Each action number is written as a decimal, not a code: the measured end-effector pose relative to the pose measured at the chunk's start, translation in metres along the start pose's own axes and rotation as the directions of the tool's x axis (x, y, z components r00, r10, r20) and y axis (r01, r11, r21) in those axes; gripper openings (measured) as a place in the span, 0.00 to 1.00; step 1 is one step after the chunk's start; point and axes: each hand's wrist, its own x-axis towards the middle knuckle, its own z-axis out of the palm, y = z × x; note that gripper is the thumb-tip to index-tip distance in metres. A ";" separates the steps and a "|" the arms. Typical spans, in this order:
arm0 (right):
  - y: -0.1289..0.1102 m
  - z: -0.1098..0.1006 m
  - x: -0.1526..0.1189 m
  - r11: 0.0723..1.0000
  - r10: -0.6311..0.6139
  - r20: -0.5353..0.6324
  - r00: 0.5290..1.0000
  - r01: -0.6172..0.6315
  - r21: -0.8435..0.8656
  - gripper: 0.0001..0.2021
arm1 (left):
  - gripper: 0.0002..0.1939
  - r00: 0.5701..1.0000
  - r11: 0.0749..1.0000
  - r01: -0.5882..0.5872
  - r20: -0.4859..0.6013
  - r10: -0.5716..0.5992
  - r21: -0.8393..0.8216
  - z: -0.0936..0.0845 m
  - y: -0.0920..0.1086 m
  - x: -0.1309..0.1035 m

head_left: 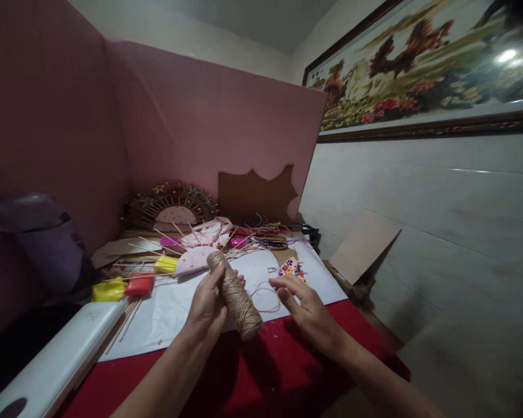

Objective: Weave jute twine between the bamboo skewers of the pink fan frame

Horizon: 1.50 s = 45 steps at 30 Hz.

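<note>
My left hand [211, 299] is wrapped around a spool of brown jute twine [239, 299], tilted above the front of the table. Its thumb lies along the upper end. My right hand [307, 307] hovers to the right, fingers stretched forward and thumb apart. A loose loop of twine curls between the spool and the right fingertips; whether they touch it is unclear. Just beyond those fingers lies a small patterned fabric piece [290, 267] in orange, purple and white. Behind the spool, a pink dotted half-round piece [196, 260] has thin sticks fanning out from it.
White paper [169, 322] covers part of the red tablecloth [326, 371]. Yellow [108, 290] and red [138, 285] packets lie left, near a white case [65, 360]. A decorated fan-shaped piece [174, 209] and jagged brown cardboard [257, 196] lean against the pink partition [218, 110]. Colored cords [265, 227] lie behind.
</note>
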 end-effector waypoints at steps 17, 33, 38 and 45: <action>-0.029 0.009 0.058 0.353 0.222 0.238 0.946 -0.305 0.884 0.10 | 0.30 0.897 0.842 -0.172 0.435 -0.081 0.512 -0.008 -0.020 0.000; 0.001 -0.065 0.029 0.321 0.249 0.377 0.892 -0.443 0.837 0.19 | 0.17 0.861 0.414 -0.498 0.379 0.339 0.762 -0.025 0.021 -0.015; 0.016 -0.081 0.030 0.319 0.304 0.369 0.878 -0.459 0.829 0.22 | 0.17 0.840 0.275 -0.466 0.322 0.436 0.841 -0.042 0.043 -0.024; 0.032 -0.103 0.030 0.355 0.368 0.323 0.872 -0.452 0.818 0.19 | 0.15 0.763 -0.023 -0.321 0.273 0.586 0.947 -0.066 0.074 -0.027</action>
